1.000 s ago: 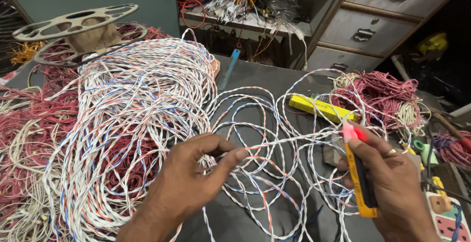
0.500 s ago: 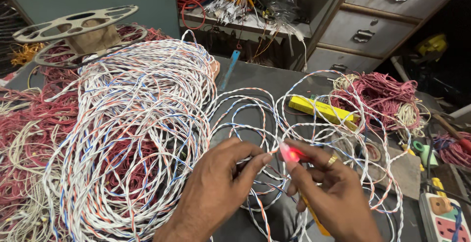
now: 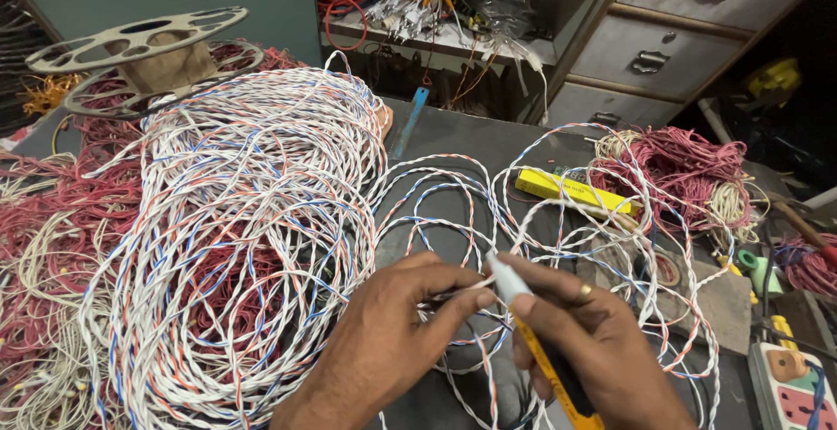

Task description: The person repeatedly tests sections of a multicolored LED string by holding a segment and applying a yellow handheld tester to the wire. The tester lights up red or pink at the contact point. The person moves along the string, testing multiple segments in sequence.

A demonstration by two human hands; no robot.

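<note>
The left hand [image 3: 384, 343] pinches a thin white twisted wire [image 3: 453, 294] between thumb and forefinger, its grip clenched on the strand. Just right of that grip, the right hand [image 3: 602, 351] grasps a yellow and black tool [image 3: 558, 378], its pale tip [image 3: 504, 278] meeting the wire right at the left fingertips [image 3: 479, 297]. A ring [image 3: 585, 290] shows on 1 finger of the right hand.

Left of and beyond the left grip lies a big heap of white wire [image 3: 253, 221] twisted with blue and orange, spread over red wire [image 3: 52, 221]. Behind that heap stands an empty spool [image 3: 139, 46]. Loose loops [image 3: 558, 212] of the same white wire sprawl on the dark desk [image 3: 462, 138] beyond both hands. Farther off, beyond the right grip, a yellow box [image 3: 567, 187] lies flat beside a red and cream bundle [image 3: 689, 168]. Right of the right hand, at the desk's edge, sits a power strip [image 3: 798, 386]. Grey drawers [image 3: 663, 42] stand behind the desk.
</note>
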